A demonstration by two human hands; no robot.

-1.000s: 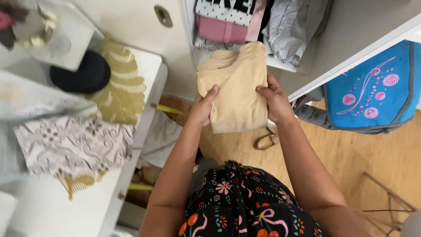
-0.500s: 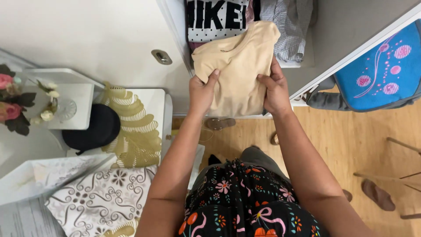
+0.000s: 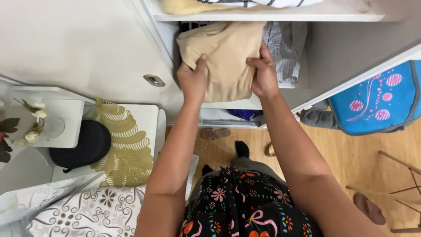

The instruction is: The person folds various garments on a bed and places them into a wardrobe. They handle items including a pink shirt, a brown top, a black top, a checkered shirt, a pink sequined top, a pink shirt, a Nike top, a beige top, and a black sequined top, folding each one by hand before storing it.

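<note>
A folded beige garment (image 3: 226, 55) is held at the front of a white wardrobe shelf (image 3: 239, 104), its far end lying over dark clothes inside. My left hand (image 3: 193, 80) grips its left edge, thumb on top. On the right edge my right hand (image 3: 263, 73) holds it the same way. A grey checked shirt (image 3: 285, 50) lies on the shelf just right of the garment. The upper shelf (image 3: 272, 16) carries a pale yellow fabric and a striped one.
A white side table (image 3: 144, 115) stands at the left with a gold leaf-shaped mat (image 3: 125, 140), a black cap (image 3: 81, 145) and a patterned cloth (image 3: 94, 213). A blue bag (image 3: 377, 98) hangs at the right. Sandals (image 3: 215, 133) lie on the wooden floor.
Both hands have carried the beige garment up and forward onto the wardrobe shelf, so it now covers the dark printed clothes. The view has moved closer to the wardrobe.
</note>
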